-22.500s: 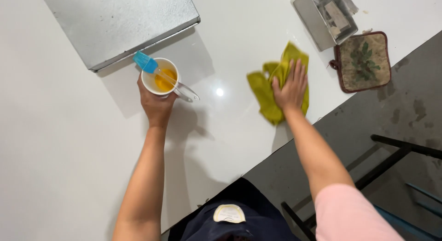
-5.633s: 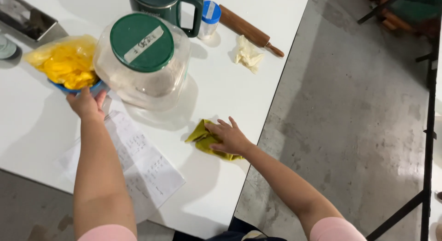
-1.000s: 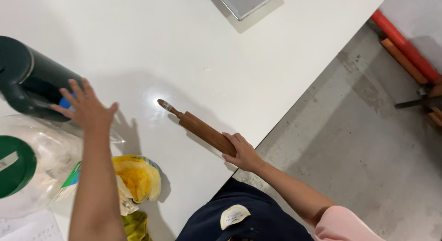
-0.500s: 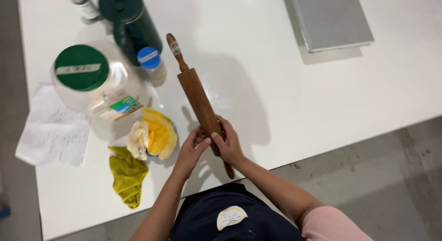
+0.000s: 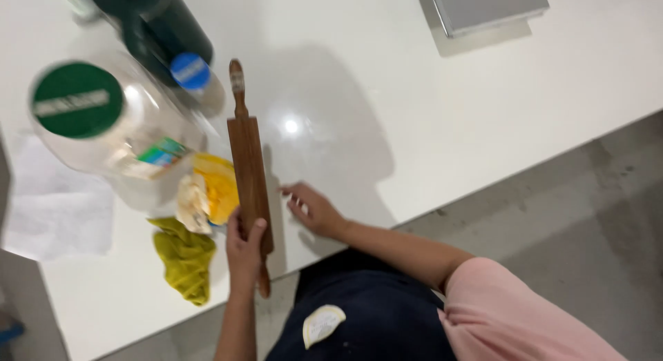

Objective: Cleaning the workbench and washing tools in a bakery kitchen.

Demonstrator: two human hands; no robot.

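A brown wooden rolling pin (image 5: pixel 248 164) lies lengthwise on the white table (image 5: pixel 387 99), its far handle pointing away from me. My left hand (image 5: pixel 245 247) grips its near end, thumb on top. Just right of the pin, my right hand (image 5: pixel 311 208) rests flat on the table with its fingers spread, holding nothing. A yellow bag of dough-like stuff (image 5: pixel 210 195) sits immediately left of the pin.
A crumpled yellow-green cloth (image 5: pixel 183 261) lies near the front edge. A big clear jar with a green lid (image 5: pixel 90 119), a dark green jug (image 5: pixel 155 26) and a small blue-capped bottle (image 5: pixel 193 74) stand at the left. A metal tray (image 5: pixel 483 9) is at the back right; paper (image 5: pixel 55 209) at far left.
A moment ago both hands held the pin's near end. My right hand has come off it and now lies on the table beside it. The view shifted slightly.
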